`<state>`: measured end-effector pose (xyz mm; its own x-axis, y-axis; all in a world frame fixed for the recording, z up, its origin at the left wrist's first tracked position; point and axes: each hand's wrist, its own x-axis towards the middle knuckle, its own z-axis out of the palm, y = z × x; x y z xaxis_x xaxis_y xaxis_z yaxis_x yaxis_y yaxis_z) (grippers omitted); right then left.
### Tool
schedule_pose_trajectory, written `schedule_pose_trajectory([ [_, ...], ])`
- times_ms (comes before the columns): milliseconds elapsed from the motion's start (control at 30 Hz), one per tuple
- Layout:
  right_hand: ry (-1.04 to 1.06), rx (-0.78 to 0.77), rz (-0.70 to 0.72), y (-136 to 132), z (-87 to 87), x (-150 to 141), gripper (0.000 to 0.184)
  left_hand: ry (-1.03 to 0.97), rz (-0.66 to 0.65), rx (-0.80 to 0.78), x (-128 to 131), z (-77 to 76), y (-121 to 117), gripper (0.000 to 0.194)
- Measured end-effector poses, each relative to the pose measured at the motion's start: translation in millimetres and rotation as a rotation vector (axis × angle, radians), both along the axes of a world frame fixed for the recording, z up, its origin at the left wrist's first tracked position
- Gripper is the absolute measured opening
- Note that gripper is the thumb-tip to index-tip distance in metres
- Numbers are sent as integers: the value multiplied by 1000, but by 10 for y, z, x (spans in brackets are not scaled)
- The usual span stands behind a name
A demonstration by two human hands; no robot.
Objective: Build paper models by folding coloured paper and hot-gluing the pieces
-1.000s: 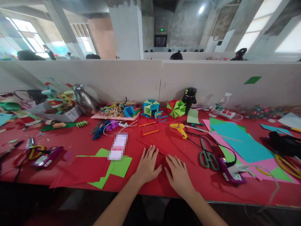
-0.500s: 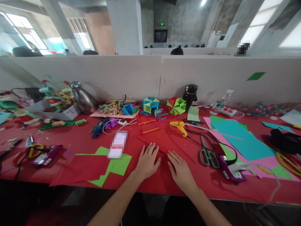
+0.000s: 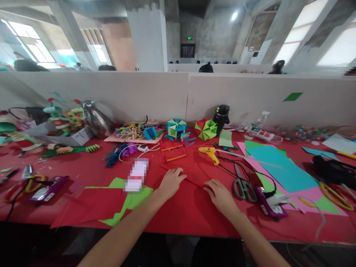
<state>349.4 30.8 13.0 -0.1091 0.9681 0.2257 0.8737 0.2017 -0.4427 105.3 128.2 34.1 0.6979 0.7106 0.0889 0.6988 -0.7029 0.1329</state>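
Observation:
A red paper sheet (image 3: 185,202) lies on the red table (image 3: 91,170) in front of me. Its far edge forms a raised line between my hands. My left hand (image 3: 170,182) rests on the sheet with bent fingers closed on that edge at the left. My right hand (image 3: 220,194) does the same at the right end, fingers curled over the edge. Both forearms reach in from the near side.
More red and green paper (image 3: 111,202) lies to the left by a blurred white object (image 3: 136,175). Right of my hands are scissors (image 3: 241,185), a yellow glue gun (image 3: 209,152) with black cable, a purple device (image 3: 269,203) and coloured sheets (image 3: 280,168). Folded paper models (image 3: 177,128) stand by the partition.
Both hands slid forward from lying flat with spread fingers to the sheet's far edge, and their fingers curled onto it. The camera tilted slightly.

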Motion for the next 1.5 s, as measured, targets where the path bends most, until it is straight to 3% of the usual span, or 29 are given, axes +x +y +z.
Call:
schedule_pose_trajectory([
  [333,-62,55,-20,69,-24,32,22,53,-184,-64,35,158,258,42],
  [567,257,69,-30,182,110,192,26,27,-178,-129,48,170,320,36],
  [700,443,141,-138,198,286,380,32,-94,-117,-185,47,271,334,31],
  [900,706,283,-483,102,415,395,41,-514,24,-309,102,636,297,17],
  [1033,777,183,-275,132,562,124,36,-839,67,-466,243,782,224,19],
  [1167,837,142,-75,282,807,-201,35,-1067,73,-629,373,780,155,33],
  [1300,857,182,-69,458,974,-421,31,-1195,80,-732,404,743,124,39],
  [1500,845,190,-68,598,1033,-490,25,-1297,89,-822,386,733,140,36],
])
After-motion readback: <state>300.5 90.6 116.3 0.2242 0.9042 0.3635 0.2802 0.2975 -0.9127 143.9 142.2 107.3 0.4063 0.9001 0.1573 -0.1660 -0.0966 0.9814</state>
